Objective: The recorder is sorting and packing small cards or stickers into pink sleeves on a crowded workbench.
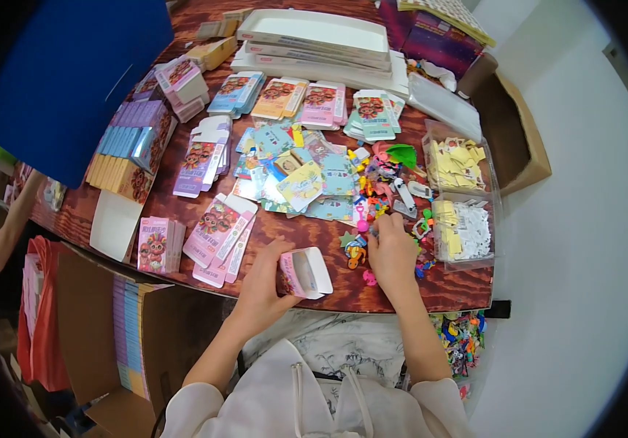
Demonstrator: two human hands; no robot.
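Pink-printed cardboard box (298,274), one end open, sits in the left hand (264,279) near the edge of the reddish wood-patterned table (284,228); tilting could spill anything inside. The right hand (393,252) bunches among multicoloured plastic toys (381,188); I can't tell its grip, but crowded pieces might snag.

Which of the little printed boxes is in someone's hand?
The pink box in the left hand, its mouth gaping open; the fanned pink boxes beside that hand lie on the table.
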